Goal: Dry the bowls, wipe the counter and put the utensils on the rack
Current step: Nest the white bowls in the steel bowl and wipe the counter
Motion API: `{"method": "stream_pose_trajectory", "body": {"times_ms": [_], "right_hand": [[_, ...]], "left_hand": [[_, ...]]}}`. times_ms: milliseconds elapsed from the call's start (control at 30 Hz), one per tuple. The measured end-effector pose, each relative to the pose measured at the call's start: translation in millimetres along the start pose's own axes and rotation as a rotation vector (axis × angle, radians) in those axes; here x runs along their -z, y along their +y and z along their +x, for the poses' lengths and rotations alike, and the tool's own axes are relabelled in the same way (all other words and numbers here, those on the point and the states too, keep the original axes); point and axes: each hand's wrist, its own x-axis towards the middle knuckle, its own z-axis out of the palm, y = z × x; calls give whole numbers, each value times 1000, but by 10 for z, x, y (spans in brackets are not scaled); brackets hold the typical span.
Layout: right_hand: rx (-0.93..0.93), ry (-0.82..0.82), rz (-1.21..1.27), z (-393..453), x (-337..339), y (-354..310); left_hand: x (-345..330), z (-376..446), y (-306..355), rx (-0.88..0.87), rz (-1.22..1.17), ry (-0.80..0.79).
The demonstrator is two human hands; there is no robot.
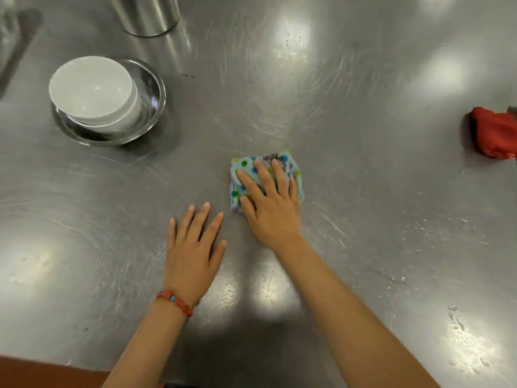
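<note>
Fingers of the right hand [270, 208] lie spread and straight, pressing flat on a folded light-blue cloth with coloured dots [243, 166] near the middle of the scratched stainless-steel counter [363, 191]. Just beside it, the left hand [194, 242], a red beaded bracelet [174, 302] on its wrist, rests palm-down with straight fingers on the bare metal, holding nothing. Far left, a white ceramic bowl [92, 89] sits tilted inside a shiny steel bowl [152, 88], a steel cylinder [148, 15] stands behind them, and a crumpled red cloth [493, 133] lies at the right edge.
</note>
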Motion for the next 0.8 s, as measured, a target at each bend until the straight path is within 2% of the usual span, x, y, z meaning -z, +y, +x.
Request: {"method": "stream_pose_trajectory", "body": {"times_ms": [67,167,267,400,567,700,800], "right_hand": [[1,-57,11,450,18,85],[-103,-116,35,1161,16,126],[-111,-127,40,1292,0,116],[-125,-40,25,562,-2,85],[-242,-7,47,-343,77,-22],[-343,23,47,-1040,151,46],[-454,59,54,-1386,283,343]], "left_hand": [[8,10,3,-4,14,12],[8,8,3,1,11,0],[24,10,-5,1,-10,-8],[12,11,-16,-7,-26,-1],[-1,13,17,4,-67,-15],[-19,-32,177,-149,-100,1],[-59,-76,379,-270,-120,-26]]}}
